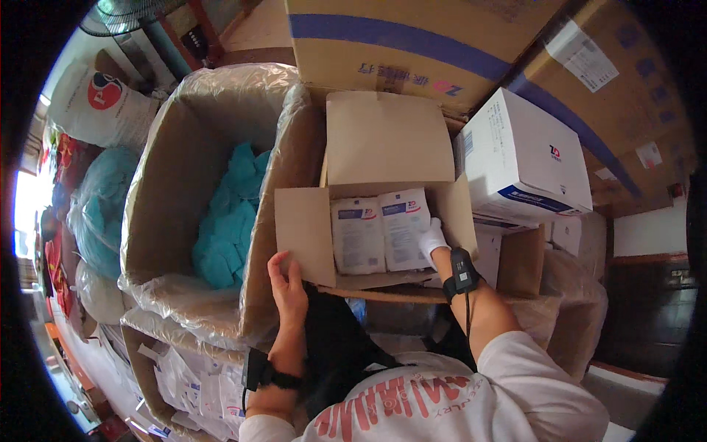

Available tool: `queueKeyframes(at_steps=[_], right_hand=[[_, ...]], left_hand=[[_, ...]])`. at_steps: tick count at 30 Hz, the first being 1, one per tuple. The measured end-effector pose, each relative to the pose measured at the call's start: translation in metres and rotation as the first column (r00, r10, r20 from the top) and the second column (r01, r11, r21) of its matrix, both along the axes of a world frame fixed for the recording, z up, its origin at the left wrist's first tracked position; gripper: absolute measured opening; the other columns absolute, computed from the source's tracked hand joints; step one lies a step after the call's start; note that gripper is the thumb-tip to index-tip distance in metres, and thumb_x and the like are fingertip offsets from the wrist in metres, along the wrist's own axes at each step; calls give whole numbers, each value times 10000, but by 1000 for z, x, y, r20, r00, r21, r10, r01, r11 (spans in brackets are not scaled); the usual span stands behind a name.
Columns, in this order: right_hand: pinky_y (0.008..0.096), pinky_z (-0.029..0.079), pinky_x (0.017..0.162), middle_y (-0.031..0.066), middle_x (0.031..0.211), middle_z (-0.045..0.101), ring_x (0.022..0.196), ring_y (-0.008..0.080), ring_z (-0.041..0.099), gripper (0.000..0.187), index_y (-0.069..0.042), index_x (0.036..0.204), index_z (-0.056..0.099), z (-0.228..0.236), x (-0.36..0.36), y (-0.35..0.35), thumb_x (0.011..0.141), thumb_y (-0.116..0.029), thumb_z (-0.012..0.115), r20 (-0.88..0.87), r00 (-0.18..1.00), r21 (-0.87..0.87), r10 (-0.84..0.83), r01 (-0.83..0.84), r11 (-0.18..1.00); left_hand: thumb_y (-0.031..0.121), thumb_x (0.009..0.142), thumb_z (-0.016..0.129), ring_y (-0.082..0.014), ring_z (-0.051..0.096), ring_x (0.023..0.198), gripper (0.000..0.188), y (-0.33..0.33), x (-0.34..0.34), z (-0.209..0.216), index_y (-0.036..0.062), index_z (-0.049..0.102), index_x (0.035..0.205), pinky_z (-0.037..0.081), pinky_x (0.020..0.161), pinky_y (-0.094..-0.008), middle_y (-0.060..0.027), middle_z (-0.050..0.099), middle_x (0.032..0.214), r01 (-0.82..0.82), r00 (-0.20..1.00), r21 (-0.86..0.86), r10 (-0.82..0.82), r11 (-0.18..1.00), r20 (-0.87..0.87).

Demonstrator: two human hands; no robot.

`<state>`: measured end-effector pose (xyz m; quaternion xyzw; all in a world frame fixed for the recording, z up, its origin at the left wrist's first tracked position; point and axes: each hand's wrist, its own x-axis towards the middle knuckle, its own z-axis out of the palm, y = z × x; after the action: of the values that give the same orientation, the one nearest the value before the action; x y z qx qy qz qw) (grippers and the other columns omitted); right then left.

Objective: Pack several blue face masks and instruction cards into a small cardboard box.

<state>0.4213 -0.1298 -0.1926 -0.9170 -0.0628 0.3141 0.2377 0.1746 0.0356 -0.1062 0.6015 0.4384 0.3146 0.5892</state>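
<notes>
An open cardboard carton (401,166) stands in front of me with its flaps folded out. Two white printed packets lie side by side in it, a left packet (359,237) and a right packet (405,236). My right hand (433,239), in a white glove, grips the right packet along its right edge; some of its fingers are hidden. My left hand (287,283) is bare, its fingers apart at the lower edge of the carton's left flap (303,228). Each wrist wears a black strapped device.
To the left stands a tall plastic-lined box (177,169) holding turquoise sheets (228,221). Below it, another lined box holds several white packets (191,387). A white carton (519,155) sits at the right. Large brown cartons (398,44) rise behind.
</notes>
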Motion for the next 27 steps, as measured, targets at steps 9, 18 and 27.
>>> queueKeyframes(at_steps=[9,18,27], right_hand=[[381,424,692,233,826,560,796,378,540,250,33,818,540,16,-2,-30,816,-216,526,458,885,163,90,-183,970],[283,389,810,125,1061,552,950,188,512,355,13,1120,488,99,-6,-46,892,-258,456,123,986,766,-109,-25,642],[247,352,871,57,1082,524,986,123,452,399,32,1166,450,119,-12,-40,902,-267,445,103,987,840,127,-154,520]], left_hand=[[95,856,465,-162,474,916,247,1,-3,0,36,431,1094,377,818,-274,-91,496,1006,69,996,158,-59,985,-66],[60,836,477,-263,442,1098,281,-29,25,52,40,465,1116,339,923,-334,-156,478,1161,202,973,719,-56,665,-222],[269,811,585,-277,392,1174,618,-60,115,51,-64,310,1252,308,965,-321,-222,424,1222,200,976,99,-207,975,64]])
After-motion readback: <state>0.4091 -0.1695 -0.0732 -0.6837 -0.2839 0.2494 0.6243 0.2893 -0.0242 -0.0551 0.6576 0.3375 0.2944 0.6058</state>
